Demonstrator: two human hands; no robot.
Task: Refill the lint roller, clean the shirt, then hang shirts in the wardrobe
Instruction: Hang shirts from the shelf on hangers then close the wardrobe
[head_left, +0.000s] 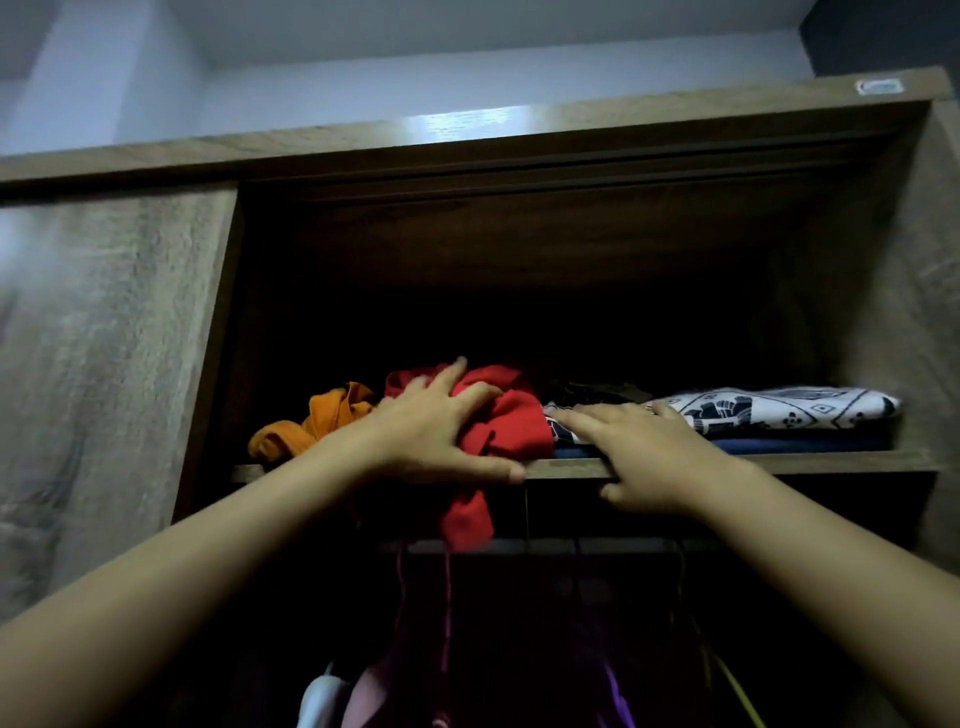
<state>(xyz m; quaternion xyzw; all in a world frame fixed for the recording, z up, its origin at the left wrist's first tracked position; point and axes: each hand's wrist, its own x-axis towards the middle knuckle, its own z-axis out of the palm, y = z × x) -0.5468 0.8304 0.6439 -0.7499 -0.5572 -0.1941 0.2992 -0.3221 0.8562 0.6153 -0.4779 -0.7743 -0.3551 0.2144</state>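
Reaching up to the top shelf (841, 461) of an open wooden wardrobe (883, 249). Left hand (441, 431) spread and pressed onto a crumpled red garment (511, 421), fingers splayed over it, thumb along the shelf edge; one red end dangling below the shelf. Right hand (644, 457) flat, fingers extended on a folded white-and-black patterned cloth (779, 408) stacked over something dark blue, perhaps folded jeans. Orange cloth (317, 421) bunched just left of the red. Hanging clothes dim below.
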